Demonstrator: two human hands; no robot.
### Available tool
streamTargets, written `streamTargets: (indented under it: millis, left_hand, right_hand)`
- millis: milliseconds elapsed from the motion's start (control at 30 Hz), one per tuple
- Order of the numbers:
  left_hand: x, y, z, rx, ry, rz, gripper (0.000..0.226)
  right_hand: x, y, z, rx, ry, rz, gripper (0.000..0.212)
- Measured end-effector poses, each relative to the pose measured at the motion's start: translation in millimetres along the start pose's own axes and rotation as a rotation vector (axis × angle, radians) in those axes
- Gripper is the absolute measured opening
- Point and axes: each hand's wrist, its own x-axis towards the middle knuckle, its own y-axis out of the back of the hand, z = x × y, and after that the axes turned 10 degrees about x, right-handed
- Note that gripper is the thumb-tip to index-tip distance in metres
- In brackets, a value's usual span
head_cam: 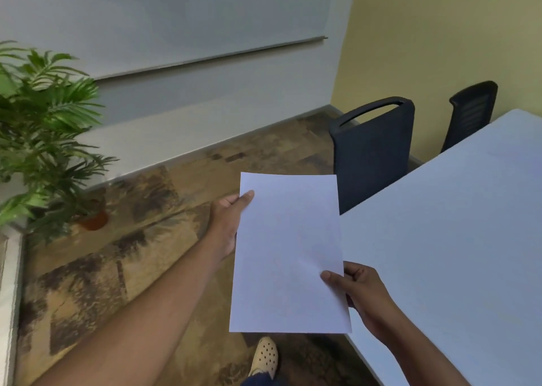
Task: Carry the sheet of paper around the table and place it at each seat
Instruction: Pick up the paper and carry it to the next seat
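Note:
A blank white sheet of paper [289, 253] hangs in the air in front of me, beside the left end of the white table [454, 239]. My left hand [227, 224] pinches the sheet's upper left edge, thumb on top. My right hand [363, 297] pinches its lower right edge, thumb on the face of the sheet and fingers behind it. The paper overlaps the table's corner in view; I cannot tell whether it touches the table.
A dark chair [372, 148] stands at the table's end, and a second chair [472, 113] is further back by the yellow wall. A potted plant [44, 127] stands at the left. Patterned floor runs along the grey wall. My shoe [265, 356] shows below the sheet.

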Motion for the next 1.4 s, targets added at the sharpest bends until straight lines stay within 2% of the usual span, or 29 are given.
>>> streamTargets:
  millis: [267, 567, 667, 900, 1000, 1233, 1400]
  left_hand:
    - [114, -46, 64, 0.162, -0.044, -0.141, 0.031]
    - [226, -107, 140, 0.227, -0.100, -0.312, 0.036]
    - [266, -135, 158, 0.276, -0.127, -0.404, 0.031]
    - [361, -209, 183, 0.306, -0.182, -0.682, 0.036]
    - [391, -241, 204, 0.335, -0.185, -0.813, 0.029]
    - [428, -312, 231, 0.365, -0.185, -1.062, 0.020]
    - [443, -378, 228, 0.386, -0.165, -1.195, 0.024]
  right_hand:
    - [78, -14, -42, 0.162, 0.007, 0.121, 0.014]
    - [150, -22, -111, 0.291, 0.081, 0.239, 0.019]
    - [175, -24, -122, 0.319, 0.092, 0.336, 0.021]
    - [229, -38, -152, 0.375, 0.159, 0.609, 0.022]
    - [248, -48, -170, 0.404, 0.200, 0.748, 0.022]
    - [283, -62, -194, 0.494, 0.260, 1.002, 0.029]
    - [303, -43, -202, 0.523, 0.295, 1.133, 0.029]
